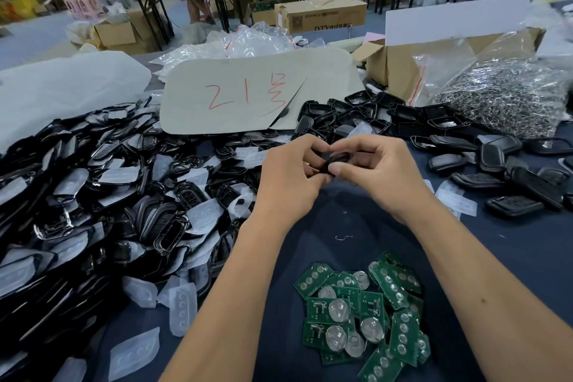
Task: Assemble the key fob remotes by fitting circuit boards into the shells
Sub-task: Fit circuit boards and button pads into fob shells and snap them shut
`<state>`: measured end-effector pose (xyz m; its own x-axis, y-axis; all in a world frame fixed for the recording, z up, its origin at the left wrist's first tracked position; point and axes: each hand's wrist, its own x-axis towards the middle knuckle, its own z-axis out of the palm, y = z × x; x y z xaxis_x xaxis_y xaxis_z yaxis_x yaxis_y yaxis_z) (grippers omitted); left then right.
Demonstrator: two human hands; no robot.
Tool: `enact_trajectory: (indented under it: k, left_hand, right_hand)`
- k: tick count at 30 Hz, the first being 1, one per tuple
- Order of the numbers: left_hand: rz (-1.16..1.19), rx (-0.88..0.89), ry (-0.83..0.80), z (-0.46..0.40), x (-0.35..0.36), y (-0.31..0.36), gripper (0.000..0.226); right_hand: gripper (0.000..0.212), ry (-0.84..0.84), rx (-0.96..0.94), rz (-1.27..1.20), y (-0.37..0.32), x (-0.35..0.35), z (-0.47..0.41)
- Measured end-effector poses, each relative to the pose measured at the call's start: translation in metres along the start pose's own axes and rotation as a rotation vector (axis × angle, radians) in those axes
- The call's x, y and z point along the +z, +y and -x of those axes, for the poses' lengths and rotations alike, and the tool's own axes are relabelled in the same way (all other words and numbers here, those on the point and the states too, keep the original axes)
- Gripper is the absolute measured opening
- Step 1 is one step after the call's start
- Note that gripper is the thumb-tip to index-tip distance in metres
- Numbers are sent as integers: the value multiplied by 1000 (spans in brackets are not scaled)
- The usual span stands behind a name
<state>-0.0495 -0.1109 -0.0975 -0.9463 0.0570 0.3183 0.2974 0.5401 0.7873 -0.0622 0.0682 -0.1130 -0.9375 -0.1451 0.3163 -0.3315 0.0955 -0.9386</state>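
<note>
Both hands meet above the dark blue table and hold one black key fob shell between them. My left hand grips its left end with curled fingers. My right hand pinches its right end, thumb on the near side. Most of the shell is hidden by the fingers, so I cannot tell whether a board sits inside. Several green circuit boards with round silver battery clips lie in a loose pile near the front edge, below my forearms.
A large heap of black shell parts and translucent button pads fills the left side. More black shells lie at the right. Behind stand a card with red writing, a cardboard box and a bag of metal rings.
</note>
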Motion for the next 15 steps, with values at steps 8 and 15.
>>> enact_trajectory:
  k: [8, 15]
  left_hand:
    - [796, -366, 3, 4, 11, 9, 27]
    - [1031, -460, -32, 3, 11, 9, 30]
  right_hand:
    - [19, 89, 109, -71, 8, 3, -1]
    - [34, 54, 155, -122, 3, 6, -1]
